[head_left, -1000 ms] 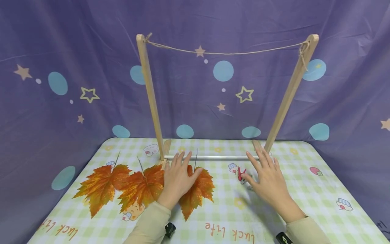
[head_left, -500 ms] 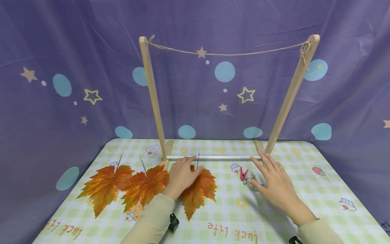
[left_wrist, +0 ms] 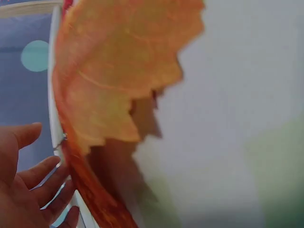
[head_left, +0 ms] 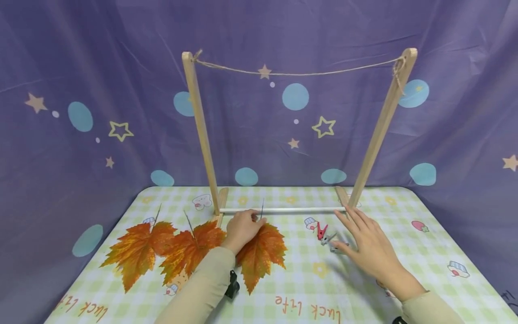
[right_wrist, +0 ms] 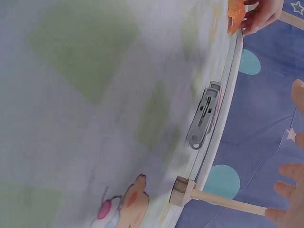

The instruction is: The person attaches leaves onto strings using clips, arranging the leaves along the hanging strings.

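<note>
Three orange-red artificial maple leaves lie on the table: a left leaf [head_left: 135,252], a middle leaf [head_left: 190,252] and a right leaf [head_left: 263,254]. My left hand [head_left: 243,229] is at the top of the right leaf, thumb and fingers near its thin stem [head_left: 262,208]. In the left wrist view, that leaf [left_wrist: 114,57] fills much of the frame, and a gap shows between thumb and fingers. My right hand [head_left: 370,245] hovers with spread fingers beside a red clothespin [head_left: 321,231] and grey clothespins [head_left: 327,239], partly behind its thumb. One grey clothespin [right_wrist: 204,115] shows close up in the right wrist view.
A wooden frame stands at the back, with a left post [head_left: 201,130], a right post [head_left: 380,130] and a white crossbar [head_left: 291,209] low down. Twine [head_left: 295,74] sags between the post tops. A checked cloth [head_left: 408,270] covers the table; a purple curtain [head_left: 356,27] hangs behind.
My left hand has moved slightly right and its spread fingers have drawn in toward the right leaf's stem. My right hand has shifted a little right, uncovering more of the clothespins.
</note>
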Motion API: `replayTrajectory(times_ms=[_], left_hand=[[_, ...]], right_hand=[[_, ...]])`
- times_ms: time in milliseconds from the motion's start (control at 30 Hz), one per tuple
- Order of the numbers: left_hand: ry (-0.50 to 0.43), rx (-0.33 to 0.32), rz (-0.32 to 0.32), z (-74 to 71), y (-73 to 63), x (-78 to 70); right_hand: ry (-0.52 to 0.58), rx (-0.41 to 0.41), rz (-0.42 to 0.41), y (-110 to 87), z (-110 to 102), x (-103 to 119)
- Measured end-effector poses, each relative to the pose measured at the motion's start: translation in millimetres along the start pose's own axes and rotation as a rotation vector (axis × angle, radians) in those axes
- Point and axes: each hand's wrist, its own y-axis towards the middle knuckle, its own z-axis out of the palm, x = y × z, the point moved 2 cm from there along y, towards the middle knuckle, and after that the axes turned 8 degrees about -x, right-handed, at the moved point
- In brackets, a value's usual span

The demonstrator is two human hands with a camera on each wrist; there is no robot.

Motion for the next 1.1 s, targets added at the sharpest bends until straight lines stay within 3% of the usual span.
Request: replayTrajectory(times_ms=[533, 800, 1100], left_hand=[[-0.071, 0.023, -0.082, 11.5, 12.4, 6.9], [-0.119, 0.044, -0.141, 9.8, 13.2, 7.0], [-0.165, 0.053, -0.154, 3.2, 16.6, 3.7]], right_hand=[[0.016, 0.034, 0.016, -9.3, -1.3, -12.2], [0.138, 0.113, -0.02, -10.7, 1.3, -15.0], [0.254, 0.167, -0.053, -11.7, 6.2, -19.0]])
